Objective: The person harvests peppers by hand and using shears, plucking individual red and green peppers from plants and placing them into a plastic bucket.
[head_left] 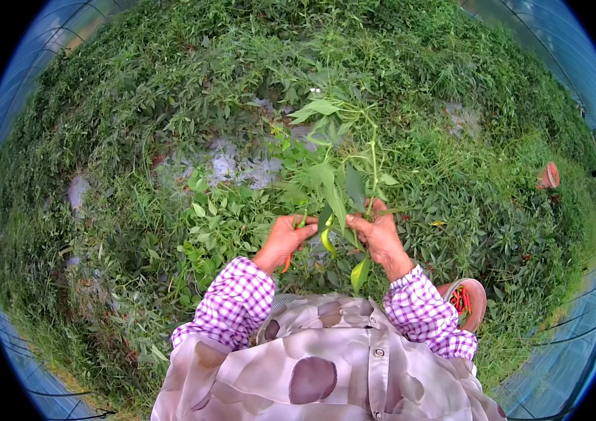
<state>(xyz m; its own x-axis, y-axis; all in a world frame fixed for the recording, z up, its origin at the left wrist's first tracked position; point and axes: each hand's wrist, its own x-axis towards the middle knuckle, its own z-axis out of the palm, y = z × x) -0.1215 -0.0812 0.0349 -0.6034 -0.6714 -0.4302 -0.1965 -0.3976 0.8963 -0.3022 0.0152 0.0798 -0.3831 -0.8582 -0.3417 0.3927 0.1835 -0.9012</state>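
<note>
My left hand (285, 240) is closed around a red chili pepper (287, 262), whose tip points down below the fingers; a green stem end shows above the hand. Between my two hands a pale green chili pepper (328, 239) hangs among leaves. My right hand (379, 237) grips a leafy pepper plant stem (373, 158), which rises above the fingers and spreads long leaves (329, 181). Under that hand droops a yellowish-green leaf (360, 273). The fingertips of my left hand are close to the plant's leaves; whether they touch is unclear.
A reddish bucket (474, 302) with several red chilies stands beside my right sleeve. Another reddish bucket (549, 176) is farther right. Dense plants surround me, with patches of plastic ground sheet (245, 168) showing. Blue hooped tunnel walls (566, 58) curve around the edges.
</note>
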